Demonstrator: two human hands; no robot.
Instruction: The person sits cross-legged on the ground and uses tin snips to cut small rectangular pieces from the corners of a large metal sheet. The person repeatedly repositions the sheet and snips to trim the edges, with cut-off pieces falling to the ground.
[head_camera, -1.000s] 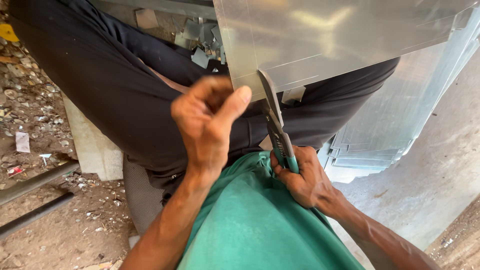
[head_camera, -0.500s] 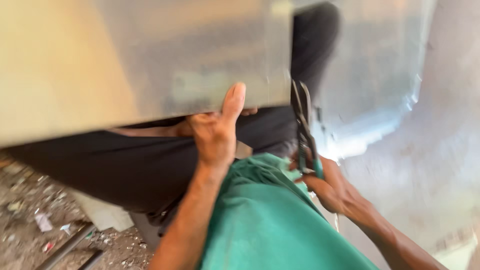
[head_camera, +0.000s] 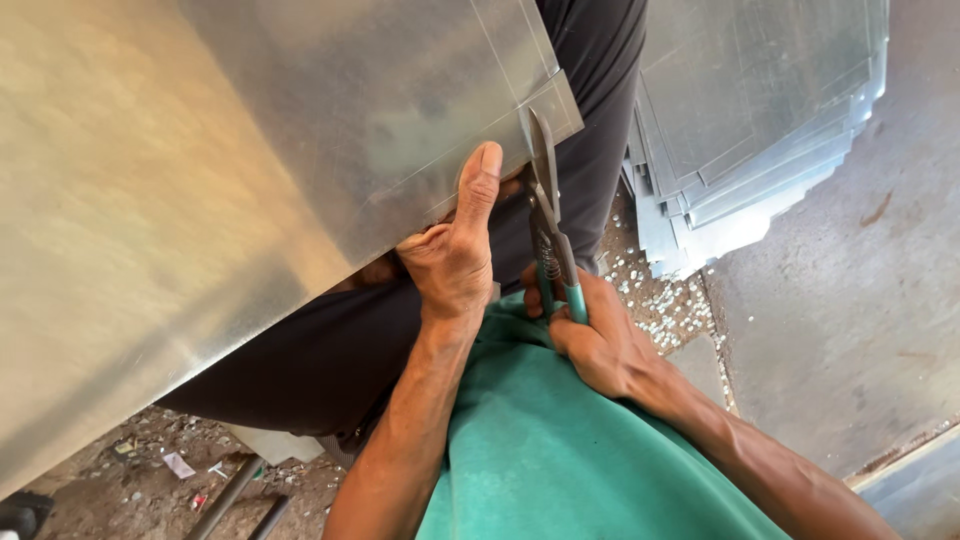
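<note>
A large shiny metal sheet (head_camera: 250, 160) fills the upper left of the head view and rests over my dark-trousered legs. My left hand (head_camera: 450, 255) grips its near edge, thumb pressed up against the sheet. My right hand (head_camera: 600, 335) is closed on the green handles of tin snips (head_camera: 548, 225). The snips' blades point up and bite into the sheet's lower right corner, beside a scribed line.
A stack of cut metal sheets (head_camera: 760, 110) lies on the concrete floor (head_camera: 860, 320) at the upper right. Small metal offcuts (head_camera: 660, 300) litter the ground beside it. Dark rods (head_camera: 230, 495) and debris lie on dirt at the lower left.
The sheet has shifted down and left and now covers much more of the view. My left hand has gone from hovering open to gripping the sheet's edge. The snips' blades have met the sheet's corner.
</note>
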